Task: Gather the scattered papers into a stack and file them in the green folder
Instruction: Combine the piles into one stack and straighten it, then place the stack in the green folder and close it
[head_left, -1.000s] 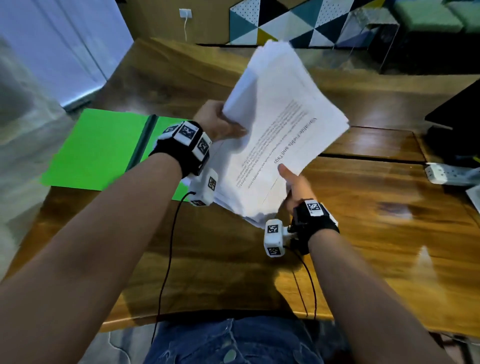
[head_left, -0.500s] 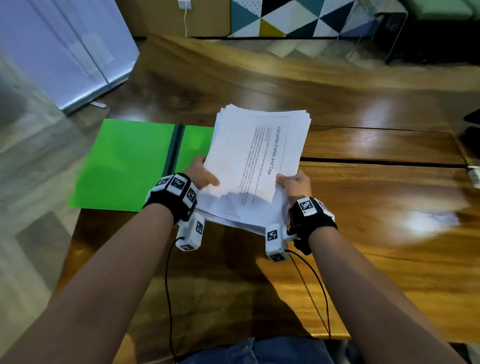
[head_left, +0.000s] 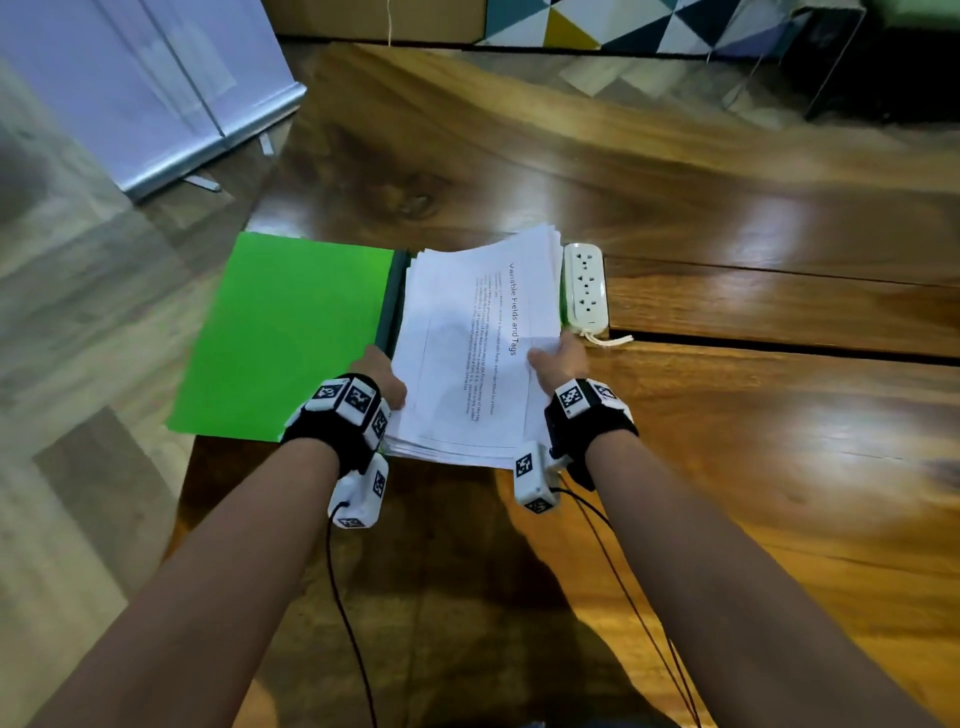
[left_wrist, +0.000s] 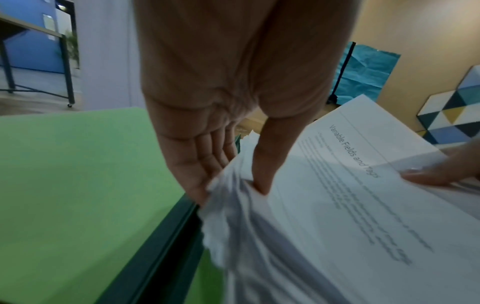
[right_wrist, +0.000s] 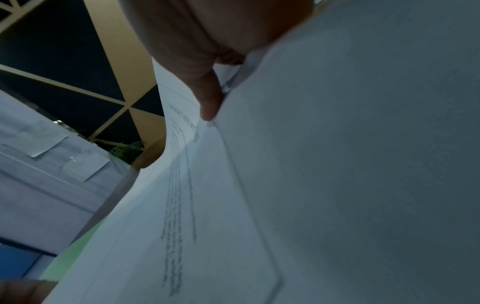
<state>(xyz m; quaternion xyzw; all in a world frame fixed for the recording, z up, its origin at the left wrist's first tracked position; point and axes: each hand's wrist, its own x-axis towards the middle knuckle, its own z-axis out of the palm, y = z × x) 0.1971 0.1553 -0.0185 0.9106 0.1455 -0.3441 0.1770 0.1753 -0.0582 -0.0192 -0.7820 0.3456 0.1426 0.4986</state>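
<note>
Both hands are on the stack of papers (head_left: 475, 358) now. Our left hand (head_left: 387, 382) pinches its left edge, thumb on top, fingers underneath; our right hand (head_left: 558, 364) pinches the right edge the same way. We hold the stack over the right half of the open green folder (head_left: 291, 332), just beside a white power strip (head_left: 586, 291) on the wooden table (head_left: 753, 467).

1. Table (head_left: 727, 218): glossy varnished wood, strong grain, bright reflections.
2. Papers (head_left: 467, 364): matt white sheets, printed; edges ruffled.
3. Folder (head_left: 291, 332): smooth matt green card, darker spine.
4. Power strip (head_left: 586, 291): smooth white plastic.
</note>
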